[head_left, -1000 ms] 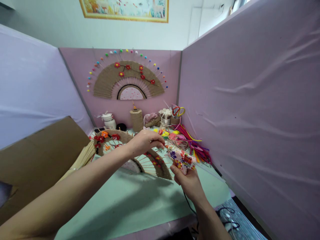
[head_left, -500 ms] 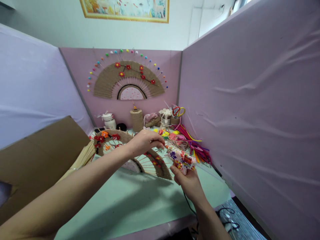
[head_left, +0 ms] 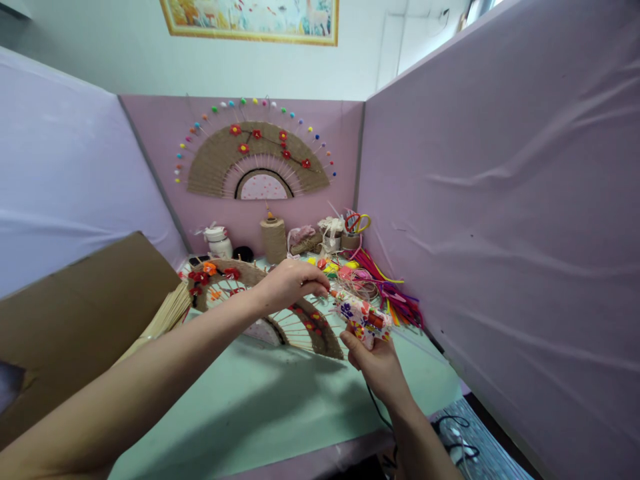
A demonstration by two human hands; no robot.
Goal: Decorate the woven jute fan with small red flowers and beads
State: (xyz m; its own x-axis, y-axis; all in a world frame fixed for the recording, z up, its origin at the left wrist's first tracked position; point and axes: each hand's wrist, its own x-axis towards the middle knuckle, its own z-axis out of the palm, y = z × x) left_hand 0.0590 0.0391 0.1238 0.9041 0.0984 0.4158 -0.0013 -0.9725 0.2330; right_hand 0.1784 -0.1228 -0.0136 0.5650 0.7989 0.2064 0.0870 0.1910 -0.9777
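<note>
My right hand (head_left: 377, 367) is wrapped round the handle of a glue gun (head_left: 353, 310) with a flower-patterned body, its nozzle pointing left. At that nozzle my left hand (head_left: 295, 283) is closed in a pinch, fingers bent down; whatever lies between the fingertips is too small or hidden to make out. Beneath and behind my left hand a fan (head_left: 325, 333) of brown woven cord and thin sticks, with red and orange flowers, lies on the pale green table (head_left: 240, 413). My left hand and forearm hide its middle.
A cardboard box (head_left: 90, 313) with a bundle of thin sticks (head_left: 160, 317) stands at left. Along the back are a white bottle (head_left: 219, 241), a twine spool (head_left: 273, 240) and scissors (head_left: 357, 223). Colourful pipe cleaners (head_left: 395, 293) lie at right. Another fan (head_left: 215, 163) hangs on the pink partition.
</note>
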